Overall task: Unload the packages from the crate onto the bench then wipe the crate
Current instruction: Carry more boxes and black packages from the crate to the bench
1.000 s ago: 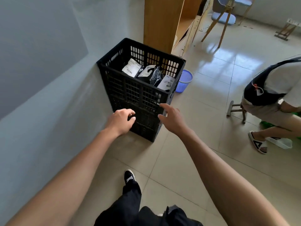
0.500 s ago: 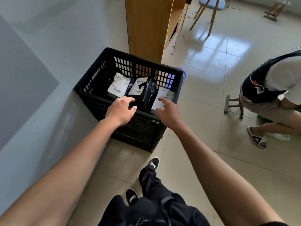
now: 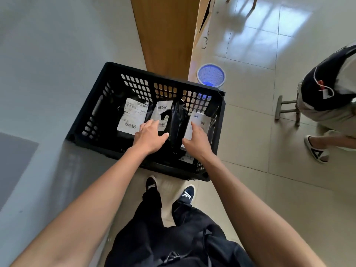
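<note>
Black crate (image 3: 100, 105) on floor by wall, black packages (image 3: 133, 116) w/ white labels inside, both hands reaching in, left hand (image 3: 149, 138) fingers spread over middle pkg, right hand (image 3: 196, 139) fingers relaxed, straight, touching right pkg, blue basket (image 3: 211, 75) behind crate.

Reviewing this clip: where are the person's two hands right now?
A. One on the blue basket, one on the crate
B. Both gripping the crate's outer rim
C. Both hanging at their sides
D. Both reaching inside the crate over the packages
D: the left hand and right hand are both past the near rim of the black crate, over the labelled black packages.
</note>
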The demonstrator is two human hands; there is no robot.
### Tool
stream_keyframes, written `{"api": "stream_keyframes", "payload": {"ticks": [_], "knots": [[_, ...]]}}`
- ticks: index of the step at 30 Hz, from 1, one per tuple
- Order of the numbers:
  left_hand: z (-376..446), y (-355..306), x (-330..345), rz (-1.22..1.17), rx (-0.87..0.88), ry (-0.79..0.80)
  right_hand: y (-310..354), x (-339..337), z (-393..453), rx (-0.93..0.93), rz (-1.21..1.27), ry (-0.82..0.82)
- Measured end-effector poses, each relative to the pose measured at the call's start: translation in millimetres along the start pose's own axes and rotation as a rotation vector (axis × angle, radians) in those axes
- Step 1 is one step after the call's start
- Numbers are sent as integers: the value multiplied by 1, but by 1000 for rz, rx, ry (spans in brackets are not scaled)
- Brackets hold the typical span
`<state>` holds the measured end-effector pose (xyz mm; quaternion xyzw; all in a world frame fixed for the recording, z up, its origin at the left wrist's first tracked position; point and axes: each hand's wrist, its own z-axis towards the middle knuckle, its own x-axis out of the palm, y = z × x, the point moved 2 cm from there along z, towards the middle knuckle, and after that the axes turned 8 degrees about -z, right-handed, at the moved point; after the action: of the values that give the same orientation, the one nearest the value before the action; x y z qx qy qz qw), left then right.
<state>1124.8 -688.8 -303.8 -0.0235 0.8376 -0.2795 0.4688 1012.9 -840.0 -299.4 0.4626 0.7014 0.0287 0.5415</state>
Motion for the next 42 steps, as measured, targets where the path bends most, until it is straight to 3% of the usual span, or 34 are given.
{"api": "stream_keyframes", "payload": {"ticks": [13,25,35,42], "knots": [[77,32,33,83,-124,298,-15,58,59,358,-161,14],[77,32,52,72,-75,217,-35,77,64,421,-275,-87],[72,28,58,-62,-22,192,-36,92,64,425,-170,4],[73,30,56,-71,9,89,-35,85,61,388,-160,-117]]}}
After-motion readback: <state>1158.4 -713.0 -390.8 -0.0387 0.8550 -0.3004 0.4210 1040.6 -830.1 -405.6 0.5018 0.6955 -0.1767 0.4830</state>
